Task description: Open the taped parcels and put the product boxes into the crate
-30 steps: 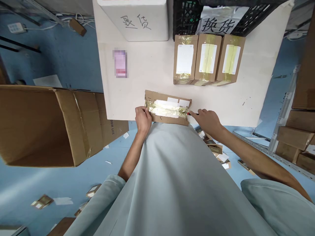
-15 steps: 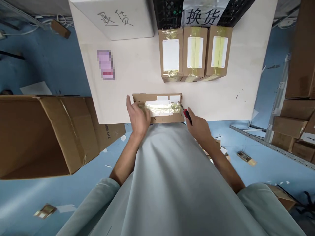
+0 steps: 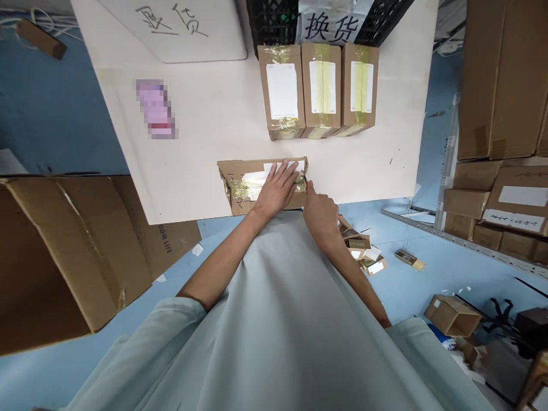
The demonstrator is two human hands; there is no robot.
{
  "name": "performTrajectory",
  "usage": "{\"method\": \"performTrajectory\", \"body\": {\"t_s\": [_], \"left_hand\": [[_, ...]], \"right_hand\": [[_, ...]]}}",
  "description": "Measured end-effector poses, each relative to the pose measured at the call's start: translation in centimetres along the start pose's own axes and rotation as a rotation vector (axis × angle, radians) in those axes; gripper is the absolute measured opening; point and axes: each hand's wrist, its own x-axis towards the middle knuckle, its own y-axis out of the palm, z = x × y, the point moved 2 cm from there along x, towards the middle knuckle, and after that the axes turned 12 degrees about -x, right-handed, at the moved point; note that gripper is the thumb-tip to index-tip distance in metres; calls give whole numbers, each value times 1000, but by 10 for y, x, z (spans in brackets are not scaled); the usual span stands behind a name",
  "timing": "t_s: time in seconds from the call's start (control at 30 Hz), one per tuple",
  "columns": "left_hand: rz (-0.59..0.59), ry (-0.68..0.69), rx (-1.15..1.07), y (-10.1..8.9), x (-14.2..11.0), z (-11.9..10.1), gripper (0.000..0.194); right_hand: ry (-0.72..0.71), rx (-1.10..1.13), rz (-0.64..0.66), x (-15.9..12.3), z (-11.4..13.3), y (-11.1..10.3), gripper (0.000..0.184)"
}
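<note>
A taped cardboard box (image 3: 244,206) with white labels lies at the table's near edge, in front of my body. My left hand (image 3: 277,187) rests flat across its top, fingers stretched out over the label and tape. At the box's right end, my right hand (image 3: 321,212) is closed around a utility knife (image 3: 306,181). Only a bit of the knife shows; its tip is at the taped right edge, and most of its handle is hidden in my fist.
Three sealed cartons (image 3: 322,91) stand in a row before a black crate (image 3: 274,25). A white box (image 3: 192,34) and a pixelated pink item (image 3: 156,109) are on the table (image 3: 205,114). A big open carton (image 3: 85,245) stands left; stacked boxes (image 3: 496,194) line the right.
My left hand has moved from the box's left end to its top, toward the right. My right hand has brought the knife against the right end. The view has shifted to the right.
</note>
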Motion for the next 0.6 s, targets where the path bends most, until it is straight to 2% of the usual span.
{"method": "performTrajectory", "body": {"t_s": [0.2, 0.47, 0.6], "left_hand": [[-12, 7, -34, 4, 1, 7, 61], [20, 37, 12, 11, 0, 13, 70], [41, 58, 3, 9, -2, 8, 71]], "right_hand": [[33, -66, 50, -8, 12, -6, 74], [49, -61, 132, -29, 8, 18, 64], [96, 13, 26, -45, -12, 15, 62]]}}
